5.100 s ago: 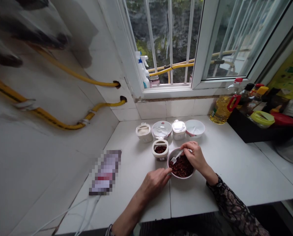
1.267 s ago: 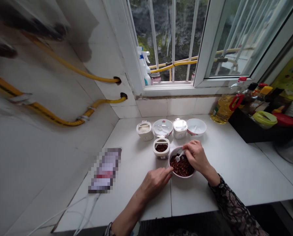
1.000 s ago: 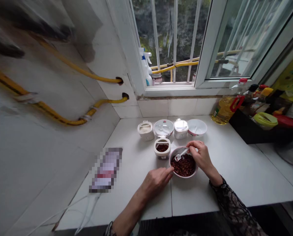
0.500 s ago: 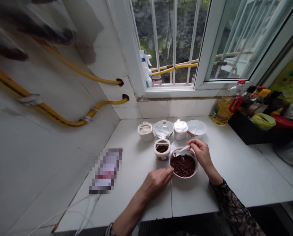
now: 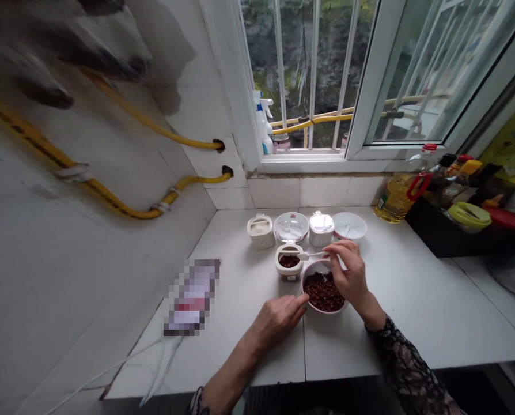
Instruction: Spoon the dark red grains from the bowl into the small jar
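My right hand pinches the handle of a small white spoon. The spoon's head is at the right edge of the opening of a cream-rimmed seasoning jar, which has dark red-brown dried bits inside. Just in front and to the right stands a white bowl with a pinkish rim, filled with the same kind of dried bits. My left hand holds the bowl's left rim with its fingertips; the thumb is partly hidden beneath the fingers.
Behind the jar stand a jar of pale contents, a clear-looking bowl, a white-lidded jar and another white bowl. An oil bottle and a black condiment box are at right. A blurred-out flat object lies left.
My right hand has carried the spoon from above the bowl leftward and back to the jar's opening. My left hand stays at the bowl's rim. The camera view has shifted slightly.
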`<state>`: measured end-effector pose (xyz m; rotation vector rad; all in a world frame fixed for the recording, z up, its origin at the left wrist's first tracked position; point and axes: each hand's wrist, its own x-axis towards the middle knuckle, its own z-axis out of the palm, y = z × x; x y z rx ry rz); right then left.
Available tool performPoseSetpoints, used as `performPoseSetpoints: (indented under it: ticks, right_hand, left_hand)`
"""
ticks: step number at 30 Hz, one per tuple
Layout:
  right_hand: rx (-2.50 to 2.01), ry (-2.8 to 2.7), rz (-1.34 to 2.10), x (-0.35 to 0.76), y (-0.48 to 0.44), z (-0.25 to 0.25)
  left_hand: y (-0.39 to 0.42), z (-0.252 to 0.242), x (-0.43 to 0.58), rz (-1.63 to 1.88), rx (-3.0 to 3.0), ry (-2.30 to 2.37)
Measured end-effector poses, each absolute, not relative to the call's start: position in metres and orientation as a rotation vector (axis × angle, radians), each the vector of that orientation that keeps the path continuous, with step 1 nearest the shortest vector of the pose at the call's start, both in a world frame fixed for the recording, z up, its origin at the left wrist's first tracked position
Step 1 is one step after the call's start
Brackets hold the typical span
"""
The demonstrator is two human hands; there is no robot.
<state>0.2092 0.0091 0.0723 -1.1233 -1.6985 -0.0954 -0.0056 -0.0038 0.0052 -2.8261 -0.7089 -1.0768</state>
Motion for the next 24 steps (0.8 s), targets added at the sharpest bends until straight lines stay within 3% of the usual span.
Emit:
performPoseSetpoints:
  ticks: [10,24]
  right_hand:
    - [-1.359,-1.895,0.081,0.224,0.012,0.056]
    - [-1.428,-1.557,0.486,0.227,0.011,0.061]
  left_hand:
    - [-0.003,-0.001,-0.005,-1.101,-2.838,-0.719]
    - [-0.004,0.006,-0.004,-1.098,-2.816,-0.709]
